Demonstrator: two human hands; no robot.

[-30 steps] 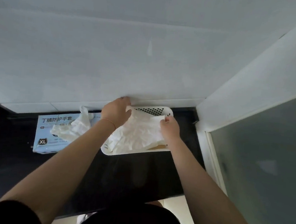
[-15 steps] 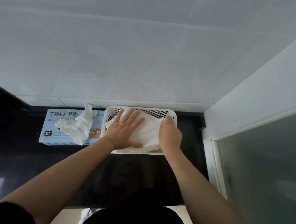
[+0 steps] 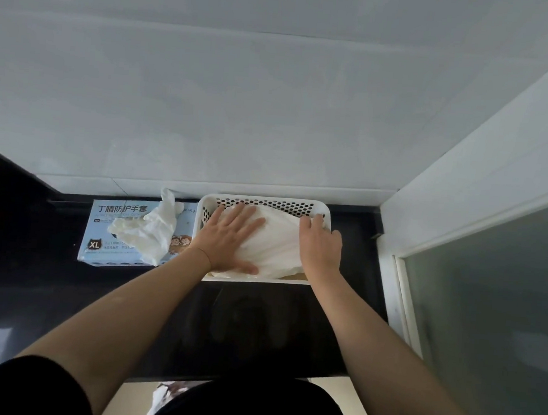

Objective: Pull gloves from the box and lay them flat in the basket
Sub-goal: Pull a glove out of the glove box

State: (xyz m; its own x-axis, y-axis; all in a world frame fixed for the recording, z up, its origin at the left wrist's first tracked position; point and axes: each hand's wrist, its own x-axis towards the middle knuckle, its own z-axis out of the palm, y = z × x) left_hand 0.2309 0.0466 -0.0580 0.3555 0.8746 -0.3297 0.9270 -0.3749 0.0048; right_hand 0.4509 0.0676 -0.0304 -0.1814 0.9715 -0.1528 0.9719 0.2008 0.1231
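1. Sitting at the far left of the dark surface, the light blue glove box lies flat with its printed top up. A bunch of white gloves spills out of its opening, loose and crumpled, one finger of it standing up toward the wall; judged from that, the next glove is ready to be drawn without digging into the box.
2. Just right of the box, touching or nearly touching it, stands the white perforated basket, set against the far wall. It holds a layer of white gloves that fills most of its floor; a sliver of tan base shows at the near right corner.
3. The left hand lies palm down on that layer, fingers straight and spread, thumb out toward the near rim. This looks like a smoothing press, meant to keep the gloves flat.
4. The right hand rests at the right side of the layer with its fingers bent down onto the far right edge of the glove material. Whether it pinches that edge or only presses it, I cannot tell; it seems to anchor the sheet against the left hand.
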